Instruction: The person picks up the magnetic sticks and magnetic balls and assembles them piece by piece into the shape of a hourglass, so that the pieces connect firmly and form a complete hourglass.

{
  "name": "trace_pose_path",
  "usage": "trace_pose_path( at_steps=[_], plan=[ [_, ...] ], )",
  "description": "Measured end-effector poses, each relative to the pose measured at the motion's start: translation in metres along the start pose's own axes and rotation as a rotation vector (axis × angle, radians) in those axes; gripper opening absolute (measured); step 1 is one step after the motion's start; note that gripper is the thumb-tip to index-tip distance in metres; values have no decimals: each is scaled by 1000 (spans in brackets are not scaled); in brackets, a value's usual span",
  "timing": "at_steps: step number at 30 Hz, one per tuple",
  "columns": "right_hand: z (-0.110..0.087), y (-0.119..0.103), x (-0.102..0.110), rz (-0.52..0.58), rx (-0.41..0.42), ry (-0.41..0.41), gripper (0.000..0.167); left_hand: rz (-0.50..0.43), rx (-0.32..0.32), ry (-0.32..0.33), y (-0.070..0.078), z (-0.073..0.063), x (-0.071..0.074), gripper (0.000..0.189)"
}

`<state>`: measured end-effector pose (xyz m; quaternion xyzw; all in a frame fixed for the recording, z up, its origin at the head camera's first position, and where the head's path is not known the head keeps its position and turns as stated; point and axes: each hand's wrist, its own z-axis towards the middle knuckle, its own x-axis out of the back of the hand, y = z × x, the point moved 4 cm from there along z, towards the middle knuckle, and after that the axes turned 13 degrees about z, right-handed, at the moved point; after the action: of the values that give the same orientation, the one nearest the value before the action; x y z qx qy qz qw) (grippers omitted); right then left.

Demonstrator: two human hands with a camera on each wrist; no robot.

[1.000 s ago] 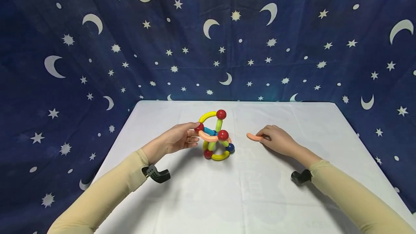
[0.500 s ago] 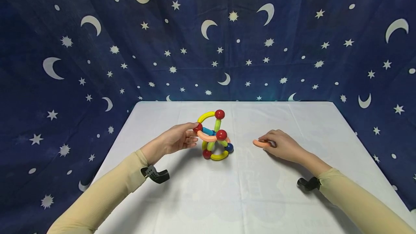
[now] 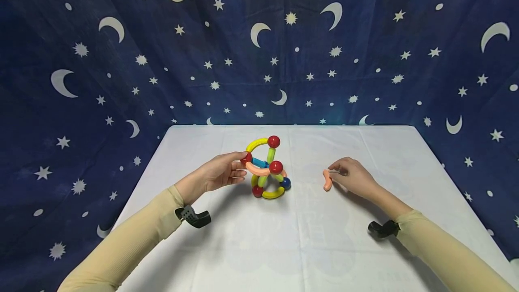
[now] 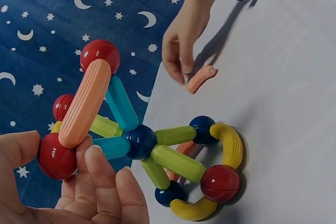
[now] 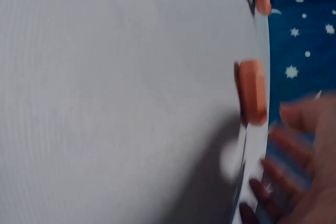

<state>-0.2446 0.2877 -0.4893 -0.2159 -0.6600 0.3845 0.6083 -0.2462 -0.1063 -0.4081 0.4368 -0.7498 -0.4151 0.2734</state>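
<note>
In the head view, a ball-and-stick magnetic building toy (image 3: 262, 166) stands left of the table's middle, made of red and blue balls with yellow, green, blue and orange rods. My left hand (image 3: 215, 172) pinches its left red ball (image 4: 56, 156) between thumb and fingers, plain in the left wrist view. A loose orange curved rod (image 3: 327, 183) lies on the cloth to the right of the toy. Beside its far end is my right hand (image 3: 354, 177). The right wrist view shows this hand blurred, its fingers spread and a small gap from the orange rod (image 5: 253, 92).
A white cloth covers the table (image 3: 308, 247). Behind and beside it hangs a dark blue curtain (image 3: 239, 26) with moons and stars. Each wrist carries a black device, one on the left (image 3: 193, 216) and one on the right (image 3: 383, 229).
The right hand has moved right with the orange rod and let go of it. The rod has turned to point toward the person. The left hand and the toy stay nearly still.
</note>
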Motion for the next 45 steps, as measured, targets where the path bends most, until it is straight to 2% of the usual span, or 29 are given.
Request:
trace_pose_path(
  at_steps=[2,5,12,19,23,27,31,34,40,42,45],
  plan=[
    [-1,0,0,-20,-53,40,41,-2,-1,0,0,0,0,47],
    [-2,0,-4,-49,-88,48,48,-6,0,-1,0,-1,0,46],
    [4,-1,-13,15,-87,6,40,-4,7,7,-1,0,0,48],
    [1,-11,-8,-109,-132,-5,37,2,10,7,0,1,1,47],
    [-1,-19,-12,-168,-106,9,33,6,9,10,0,0,1,47],
    [-2,-26,-18,-213,-18,59,22,2,12,12,-1,1,2,48],
    [0,-30,-24,-216,30,85,22,-2,14,6,-2,2,1,47],
    [7,-32,-24,-115,8,71,23,1,12,1,-2,2,1,47],
    [26,-50,-22,439,-167,-4,40,-1,7,-3,-1,1,1,46],
    [33,-61,-21,555,-213,6,45,-4,6,-4,-1,1,1,45],
    [43,-76,-22,670,-243,23,48,-12,1,-4,-2,1,1,45]
  ],
)
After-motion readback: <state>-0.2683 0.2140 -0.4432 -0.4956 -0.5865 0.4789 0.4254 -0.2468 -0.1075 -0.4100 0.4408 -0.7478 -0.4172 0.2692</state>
